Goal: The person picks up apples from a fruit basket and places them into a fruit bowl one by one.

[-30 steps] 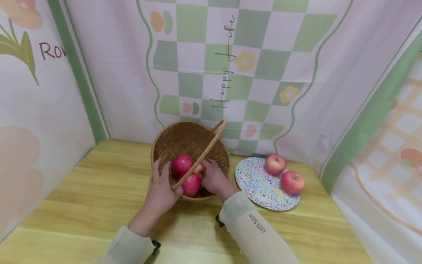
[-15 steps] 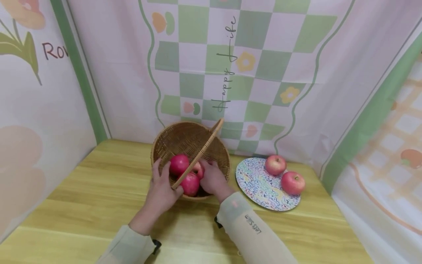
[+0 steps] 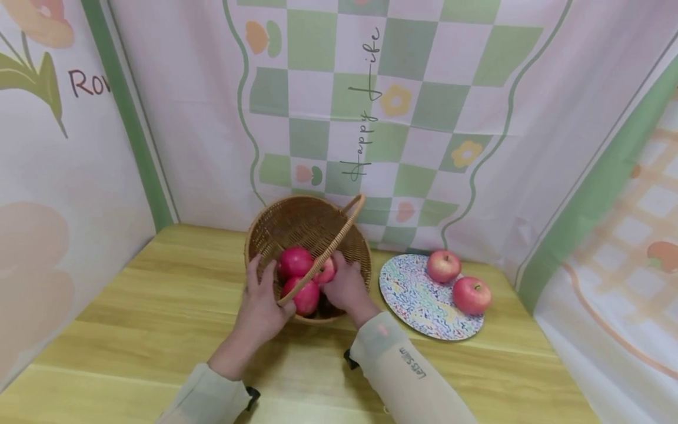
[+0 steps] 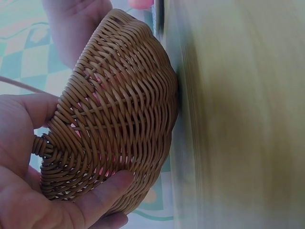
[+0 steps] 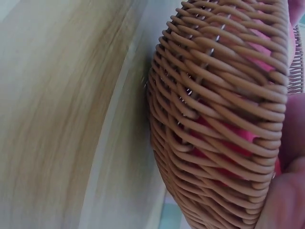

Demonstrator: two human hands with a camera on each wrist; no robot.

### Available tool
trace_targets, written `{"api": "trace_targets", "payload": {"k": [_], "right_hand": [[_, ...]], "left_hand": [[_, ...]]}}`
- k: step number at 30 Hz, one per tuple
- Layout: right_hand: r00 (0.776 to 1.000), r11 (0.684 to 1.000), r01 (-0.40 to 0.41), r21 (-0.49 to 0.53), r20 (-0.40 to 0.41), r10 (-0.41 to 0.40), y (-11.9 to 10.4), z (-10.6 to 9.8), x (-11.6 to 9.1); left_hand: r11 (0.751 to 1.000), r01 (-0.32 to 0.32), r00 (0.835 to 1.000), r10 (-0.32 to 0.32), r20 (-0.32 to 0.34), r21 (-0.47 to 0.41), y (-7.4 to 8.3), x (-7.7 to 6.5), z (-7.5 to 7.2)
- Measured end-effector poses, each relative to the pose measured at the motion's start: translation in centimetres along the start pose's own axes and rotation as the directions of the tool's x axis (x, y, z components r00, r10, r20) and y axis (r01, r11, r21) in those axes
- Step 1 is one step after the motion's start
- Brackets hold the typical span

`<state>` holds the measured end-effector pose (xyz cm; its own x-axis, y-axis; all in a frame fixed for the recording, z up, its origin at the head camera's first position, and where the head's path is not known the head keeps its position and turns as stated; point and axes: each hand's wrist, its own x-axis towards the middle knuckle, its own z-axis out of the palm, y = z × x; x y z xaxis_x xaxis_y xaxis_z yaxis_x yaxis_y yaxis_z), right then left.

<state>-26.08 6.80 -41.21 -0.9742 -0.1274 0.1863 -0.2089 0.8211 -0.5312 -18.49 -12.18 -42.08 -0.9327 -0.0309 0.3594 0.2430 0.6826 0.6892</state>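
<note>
Far left, standing beside the wooden table (image 3: 159,306): the left hand (image 3: 262,309) grips the near-left rim of a wicker basket (image 3: 318,224), its fingers parted, some lying against the outer weave, right by the root of the handle (image 3: 343,232). Presumably a brace, so the light basket won't skid while something inside is worked on.

Inside, low and toward the person: an upper red apple (image 3: 295,262) and, nearer, a lower red apple (image 3: 304,296). They seem to have rolled to the basket's lowest part. The handle slants across the opening, over the lower one.

Right of these, a third apple (image 3: 327,271), paler, pinched by the right hand (image 3: 346,288), fingers curled to its width. The wrist enters over the near-right rim, likely because the handle blocks a straighter path. Thumb contact: can't tell.

Further right, near the basket but apart, a speckled plate (image 3: 405,294) carries a rear apple (image 3: 444,266) and a front apple (image 3: 471,295), both toward its right edge, leaving its left part bare, perhaps for easy reach.
</note>
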Motion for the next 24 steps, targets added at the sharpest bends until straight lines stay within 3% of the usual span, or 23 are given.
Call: {"api": "trace_targets", "payload": {"k": [7,11,20,22,24], "right_hand": [[0.998,0.977,-0.008,0.213,-0.054,0.020,0.3,-0.3,0.2],[0.998,0.942,0.022,0.336,-0.060,-0.003,0.3,-0.6,0.3],[0.999,0.856,0.017,0.516,-0.034,0.001,0.8,-1.2,0.1],[1.000,0.802,0.015,0.597,-0.019,-0.004,0.9,-1.3,0.1],[1.000,0.709,0.009,0.705,0.003,-0.016,1.1,-1.4,0.0]], "left_hand": [[0.999,0.034,0.999,-0.034,0.008,-0.010,0.0,0.0,0.1],[0.998,0.059,0.998,-0.059,0.013,-0.007,-0.2,0.1,0.0],[0.999,0.042,0.999,-0.042,0.020,-0.002,-0.4,0.2,0.1],[0.999,0.037,0.999,-0.037,0.015,-0.001,-0.5,0.2,0.2],[1.000,0.031,0.999,-0.031,0.013,-0.002,-0.6,0.2,0.2]]}}
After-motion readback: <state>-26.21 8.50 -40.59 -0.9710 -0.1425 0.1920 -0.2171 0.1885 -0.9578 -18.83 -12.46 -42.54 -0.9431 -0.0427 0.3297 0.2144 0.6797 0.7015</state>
